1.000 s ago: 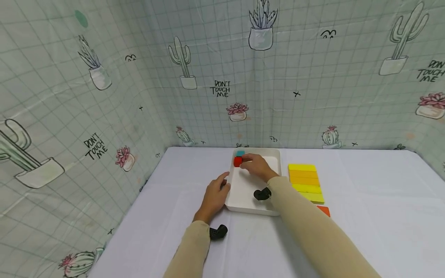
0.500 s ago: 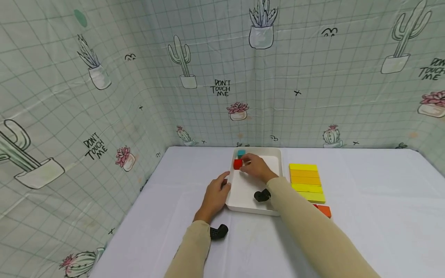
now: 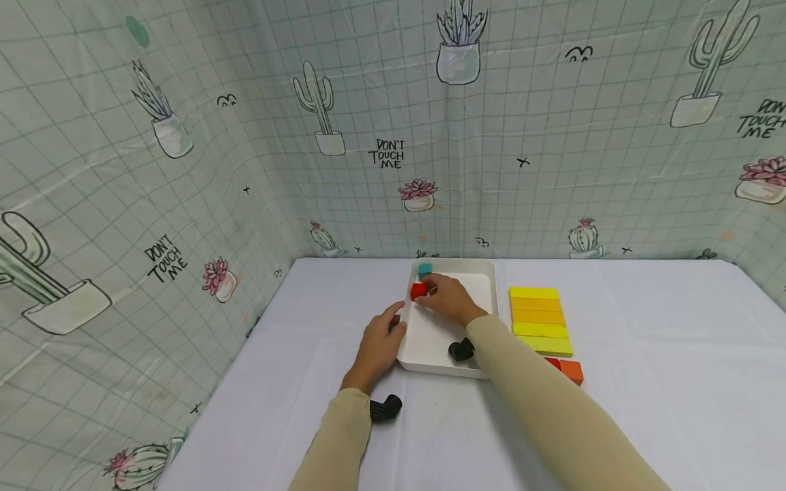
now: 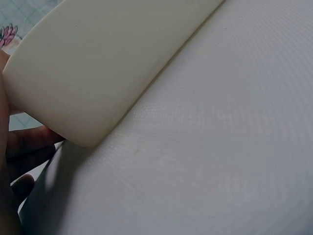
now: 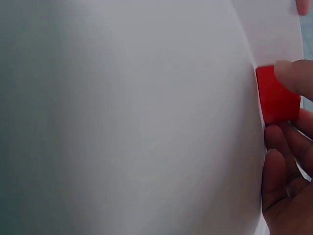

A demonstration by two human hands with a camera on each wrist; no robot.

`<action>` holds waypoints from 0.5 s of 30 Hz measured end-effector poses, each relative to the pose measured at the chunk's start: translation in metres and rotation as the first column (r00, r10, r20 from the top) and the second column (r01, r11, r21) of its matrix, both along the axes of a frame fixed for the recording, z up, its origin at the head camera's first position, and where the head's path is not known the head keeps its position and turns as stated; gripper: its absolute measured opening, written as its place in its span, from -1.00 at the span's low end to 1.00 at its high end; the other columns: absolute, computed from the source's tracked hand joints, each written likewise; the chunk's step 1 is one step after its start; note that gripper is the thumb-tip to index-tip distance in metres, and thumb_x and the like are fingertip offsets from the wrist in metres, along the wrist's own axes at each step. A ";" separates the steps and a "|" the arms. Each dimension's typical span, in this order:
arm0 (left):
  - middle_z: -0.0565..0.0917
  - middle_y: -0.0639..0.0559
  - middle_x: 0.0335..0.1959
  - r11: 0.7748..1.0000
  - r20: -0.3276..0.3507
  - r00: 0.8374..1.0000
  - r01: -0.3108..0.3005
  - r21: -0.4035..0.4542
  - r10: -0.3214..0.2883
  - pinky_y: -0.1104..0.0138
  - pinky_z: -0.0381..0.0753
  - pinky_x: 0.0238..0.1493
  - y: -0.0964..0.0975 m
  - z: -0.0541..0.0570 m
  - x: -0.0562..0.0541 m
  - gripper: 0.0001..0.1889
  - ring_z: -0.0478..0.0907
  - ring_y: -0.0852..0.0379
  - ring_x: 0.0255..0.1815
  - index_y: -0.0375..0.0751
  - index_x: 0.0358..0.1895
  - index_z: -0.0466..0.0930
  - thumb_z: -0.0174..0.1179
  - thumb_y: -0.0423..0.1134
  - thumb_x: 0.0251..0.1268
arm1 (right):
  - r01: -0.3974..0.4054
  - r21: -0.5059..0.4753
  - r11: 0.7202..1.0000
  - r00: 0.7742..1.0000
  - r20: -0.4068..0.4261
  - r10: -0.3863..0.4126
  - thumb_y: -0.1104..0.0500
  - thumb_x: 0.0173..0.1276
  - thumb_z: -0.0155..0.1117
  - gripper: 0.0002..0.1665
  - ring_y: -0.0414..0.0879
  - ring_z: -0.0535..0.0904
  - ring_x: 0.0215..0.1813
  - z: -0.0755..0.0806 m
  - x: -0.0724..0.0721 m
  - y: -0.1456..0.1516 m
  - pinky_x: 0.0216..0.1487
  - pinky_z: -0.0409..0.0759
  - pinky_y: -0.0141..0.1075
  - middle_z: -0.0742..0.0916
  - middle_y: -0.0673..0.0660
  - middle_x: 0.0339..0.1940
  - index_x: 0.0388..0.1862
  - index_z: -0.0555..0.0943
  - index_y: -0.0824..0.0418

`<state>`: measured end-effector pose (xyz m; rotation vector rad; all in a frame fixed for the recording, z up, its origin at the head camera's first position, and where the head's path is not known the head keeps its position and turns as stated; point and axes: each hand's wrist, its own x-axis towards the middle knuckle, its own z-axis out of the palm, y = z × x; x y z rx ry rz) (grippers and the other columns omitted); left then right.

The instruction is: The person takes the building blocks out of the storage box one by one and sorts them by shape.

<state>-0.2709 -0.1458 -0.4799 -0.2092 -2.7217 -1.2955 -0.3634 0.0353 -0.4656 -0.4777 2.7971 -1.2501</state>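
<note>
A small red block (image 3: 419, 292) sits inside the white tray (image 3: 424, 348), near its left wall. My right hand (image 3: 449, 299) pinches it; in the right wrist view the thumb (image 5: 293, 76) lies on the red face, with other fingers at its far side. Behind it, a teal block (image 3: 425, 270) stands in the tray's far left corner, apart from the red one. My left hand (image 3: 379, 344) rests against the outside of the tray's left wall, fingers loosely extended. The left wrist view shows these fingers (image 4: 34, 139) beside the tray's outer wall (image 4: 93, 73).
Right of the tray, several yellow and orange-yellow bars (image 3: 539, 320) lie side by side on the white table. In front of them are an orange block (image 3: 572, 371) and another red block (image 3: 552, 363), partly covered by the right sleeve. A printed cloth (image 3: 510, 123) hangs behind.
The red block has moved a little toward me along the tray's left wall, opening a gap from the teal block. My right hand's grip on it shifted slightly; the left hand stayed put.
</note>
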 end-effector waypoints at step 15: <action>0.64 -0.13 0.07 1.000 -0.010 1.000 -0.005 0.008 0.005 -0.04 0.48 0.22 0.000 0.000 0.001 -0.52 0.52 -0.07 0.11 -0.04 0.45 0.41 0.02 -0.17 0.51 | 0.008 -0.128 0.992 0.999 0.044 -0.003 0.11 0.35 0.36 -0.57 0.03 0.65 -0.09 0.011 0.001 0.005 -0.09 0.66 -0.19 0.71 0.22 0.03 0.11 0.56 0.29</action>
